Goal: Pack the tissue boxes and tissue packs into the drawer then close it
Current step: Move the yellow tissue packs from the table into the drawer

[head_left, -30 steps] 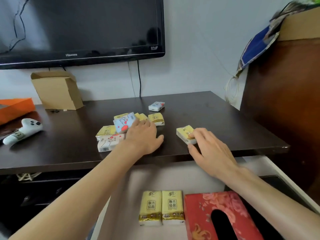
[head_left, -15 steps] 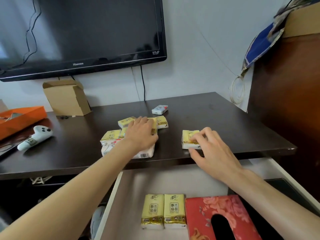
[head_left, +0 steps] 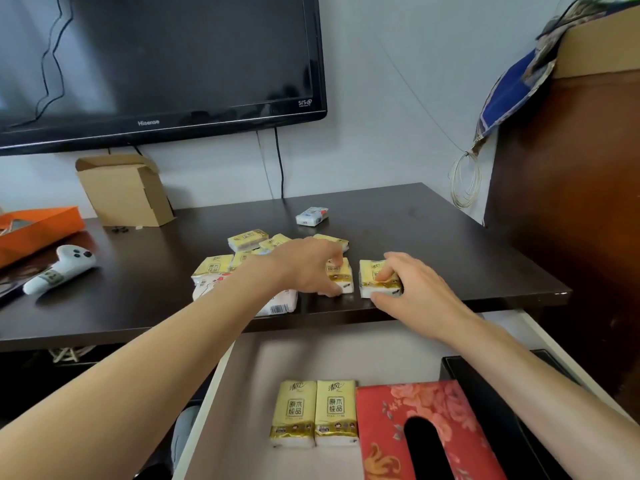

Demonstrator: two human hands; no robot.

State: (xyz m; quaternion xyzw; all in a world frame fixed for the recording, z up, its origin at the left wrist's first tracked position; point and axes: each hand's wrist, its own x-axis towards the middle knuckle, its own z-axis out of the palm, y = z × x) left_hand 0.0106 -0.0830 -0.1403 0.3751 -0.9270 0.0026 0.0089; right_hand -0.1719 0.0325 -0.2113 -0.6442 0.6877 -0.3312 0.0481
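Each hand's grip closes on 1 small yellow plastic-wrapped tissue pack at the dark wooden desk (head_left: 433,237) edge: left hand (head_left: 304,268) on the left pack (head_left: 341,277), right hand (head_left: 412,289) on the right pack (head_left: 375,280), directly above the open white drawer (head_left: 242,410), probably for a short drop beside 2 packed ones (head_left: 313,412).

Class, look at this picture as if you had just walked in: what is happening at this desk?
A person is packing tissues into an open drawer under a dark desk. The left hand grips one yellow tissue pack near the desk's front edge, and the right hand grips another yellow pack beside it. More packs lie scattered behind. Two yellow packs and a red floral tissue box already lie in the drawer.
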